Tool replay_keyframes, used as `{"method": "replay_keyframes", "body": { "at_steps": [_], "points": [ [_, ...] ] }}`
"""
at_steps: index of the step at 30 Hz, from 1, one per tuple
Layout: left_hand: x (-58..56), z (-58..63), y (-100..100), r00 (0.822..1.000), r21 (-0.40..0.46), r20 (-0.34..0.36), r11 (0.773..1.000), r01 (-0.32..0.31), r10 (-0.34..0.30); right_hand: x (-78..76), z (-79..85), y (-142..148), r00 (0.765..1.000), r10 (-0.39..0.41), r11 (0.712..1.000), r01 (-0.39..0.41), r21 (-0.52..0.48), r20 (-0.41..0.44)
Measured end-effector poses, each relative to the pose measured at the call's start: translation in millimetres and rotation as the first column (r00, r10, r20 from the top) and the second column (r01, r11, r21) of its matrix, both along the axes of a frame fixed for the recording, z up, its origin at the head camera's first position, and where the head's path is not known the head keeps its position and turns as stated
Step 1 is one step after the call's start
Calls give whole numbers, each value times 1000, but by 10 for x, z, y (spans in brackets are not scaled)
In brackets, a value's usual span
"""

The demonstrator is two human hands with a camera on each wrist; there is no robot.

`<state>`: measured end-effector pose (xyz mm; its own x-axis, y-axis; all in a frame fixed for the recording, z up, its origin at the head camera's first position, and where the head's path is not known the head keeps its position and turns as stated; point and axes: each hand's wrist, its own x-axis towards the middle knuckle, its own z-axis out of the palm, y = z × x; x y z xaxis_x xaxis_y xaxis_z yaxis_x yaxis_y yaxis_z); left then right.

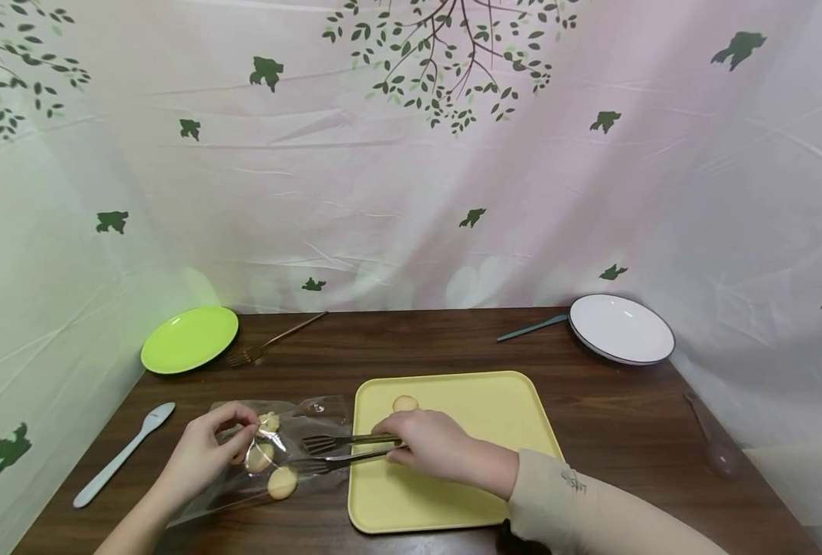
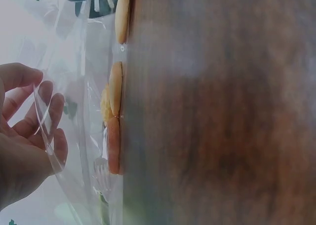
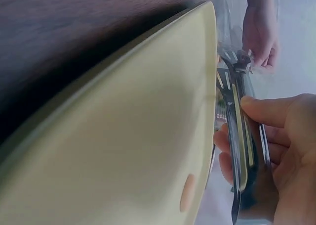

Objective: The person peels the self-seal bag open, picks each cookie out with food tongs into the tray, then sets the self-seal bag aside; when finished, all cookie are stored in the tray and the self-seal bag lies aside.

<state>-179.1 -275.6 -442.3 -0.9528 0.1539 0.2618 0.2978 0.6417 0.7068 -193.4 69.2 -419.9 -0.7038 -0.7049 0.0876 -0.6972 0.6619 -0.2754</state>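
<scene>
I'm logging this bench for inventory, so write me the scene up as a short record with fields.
Left hand: the left hand pinches the film of a clear bag
Right hand: the right hand holds fork-ended tongs, tips over the bag
Bag area: several biscuits; exact count unclear
Tray: yellow tray, one biscuit on it
Back left: green plate, fork
Front left: pale utensil
Back right: white dish, teal utensil
Far right: spoon
Surface: dark wooden table
</scene>
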Motion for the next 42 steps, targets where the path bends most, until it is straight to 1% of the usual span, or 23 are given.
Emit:
{"method": "replay_keyframes", "body": {
  "at_steps": [5, 8, 11, 14, 18, 24, 27, 31, 34, 37, 42],
  "points": [
    [-8, -13, 2, 997, -81, -72, 997, -19, 13, -60, -44, -87, 997, 40, 999, -39, -22, 63],
    [-6, -11, 1, 997, -74, -71, 997, -8, 3, -94, -50, -117, 994, 63, 998, -61, -29, 84],
    [0, -11, 6, 998, -63, -58, 998, 3, -7, -121, -47, -140, 992, 88, 996, -87, -26, 86],
    [3, -14, 11, 999, -60, -45, 998, 7, -10, -141, -42, -161, 991, 113, 994, -113, -10, 67],
    [-2, -22, 17, 1000, -54, -25, 999, 5, -6, -165, -50, -188, 992, 127, 992, -127, 19, 14],
    [-6, -27, 23, 1000, -60, -15, 998, -7, 6, -169, -59, -210, 994, 90, 995, -88, 39, -55],
    [-3, -21, 22, 1000, -68, -9, 998, -16, 15, -168, -52, -221, 996, 73, 997, -71, 39, -49],
    [-4, -20, 21, 1000, -69, -3, 997, -25, 25, -157, -54, -259, 996, 77, 996, -75, 54, -39],
    [-7, -27, 24, 1000, -67, -1, 997, -24, 24, -153, -81, -295, 994, 86, 995, -82, 64, -64],
    [-11, -30, 28, 1000, -63, 7, 998, -21, 21, -156, -105, -313, 993, 88, 995, -85, 48, -78],
    [-11, -23, 34, 1000, -62, 14, 998, -20, 21, -161, -105, -295, 993, 72, 997, -70, 28, -89]
  ]
}}
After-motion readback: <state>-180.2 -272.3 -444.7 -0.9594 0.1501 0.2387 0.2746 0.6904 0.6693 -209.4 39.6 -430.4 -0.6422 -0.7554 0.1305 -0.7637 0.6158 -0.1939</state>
